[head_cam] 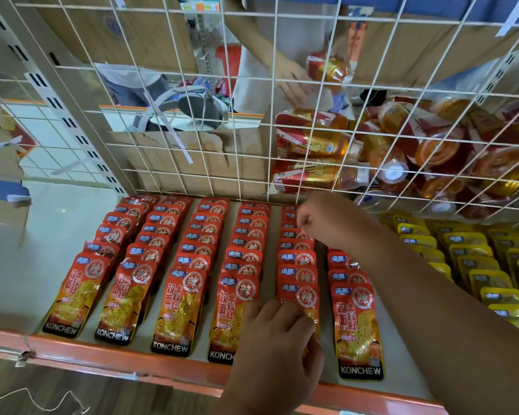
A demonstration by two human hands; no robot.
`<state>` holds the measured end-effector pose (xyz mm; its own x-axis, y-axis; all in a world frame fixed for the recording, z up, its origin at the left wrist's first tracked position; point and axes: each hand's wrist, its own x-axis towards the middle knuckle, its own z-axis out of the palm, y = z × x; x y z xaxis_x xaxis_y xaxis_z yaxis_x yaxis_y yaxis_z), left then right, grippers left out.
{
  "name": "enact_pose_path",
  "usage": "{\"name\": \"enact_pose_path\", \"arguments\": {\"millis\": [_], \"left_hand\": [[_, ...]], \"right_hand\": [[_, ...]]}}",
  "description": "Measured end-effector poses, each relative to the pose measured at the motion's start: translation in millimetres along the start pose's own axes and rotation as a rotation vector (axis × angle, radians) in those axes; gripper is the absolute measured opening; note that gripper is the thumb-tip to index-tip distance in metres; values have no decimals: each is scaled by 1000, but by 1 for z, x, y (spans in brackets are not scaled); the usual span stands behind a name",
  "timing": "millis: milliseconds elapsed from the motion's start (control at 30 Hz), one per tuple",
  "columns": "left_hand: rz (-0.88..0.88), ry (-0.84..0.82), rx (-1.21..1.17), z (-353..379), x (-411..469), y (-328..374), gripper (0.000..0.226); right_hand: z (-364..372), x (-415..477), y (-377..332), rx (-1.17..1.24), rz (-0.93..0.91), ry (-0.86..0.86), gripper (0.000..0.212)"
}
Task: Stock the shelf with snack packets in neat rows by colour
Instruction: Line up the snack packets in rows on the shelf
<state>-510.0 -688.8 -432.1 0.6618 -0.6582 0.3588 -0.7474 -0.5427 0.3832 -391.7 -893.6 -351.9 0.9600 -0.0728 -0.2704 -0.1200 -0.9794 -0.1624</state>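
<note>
Red snack packets [179, 298] marked KONCHEW lie in several overlapping rows on the white shelf [267, 250], which has an orange front edge. Yellow packets [468, 253] fill rows at the right. My left hand [277, 339] rests on the front packet [297, 298] of the fifth red row, fingers curled over its lower part. My right hand [321, 218] reaches to the back of that same row, fingertips pinched at a packet near the wire grid. The sixth red row [357, 324] lies partly under my right forearm.
A white wire grid [192, 139] stands behind the shelf. Behind it, another person's hand [294, 82] holds an orange bottle above a heap of such bottles [402, 157]. Cardboard boxes and a white headset [189, 109] sit beyond. Left of the red rows the shelf is bare.
</note>
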Motion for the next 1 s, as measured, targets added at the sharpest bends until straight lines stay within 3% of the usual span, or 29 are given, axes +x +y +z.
{"name": "enact_pose_path", "arguments": {"millis": [233,500,833,1000], "left_hand": [[14,29,-7,1,0,-1,10],[11,26,-8,1,0,-1,11],[9,17,-12,0,-1,0,11],[15,34,-12,0,-1,0,10]], "right_hand": [[13,-4,9,37,-12,115,18],[9,-1,5,4,14,17,21],[12,-14,5,64,-26,160,13],[8,-25,-3,30,-66,139,15]]}}
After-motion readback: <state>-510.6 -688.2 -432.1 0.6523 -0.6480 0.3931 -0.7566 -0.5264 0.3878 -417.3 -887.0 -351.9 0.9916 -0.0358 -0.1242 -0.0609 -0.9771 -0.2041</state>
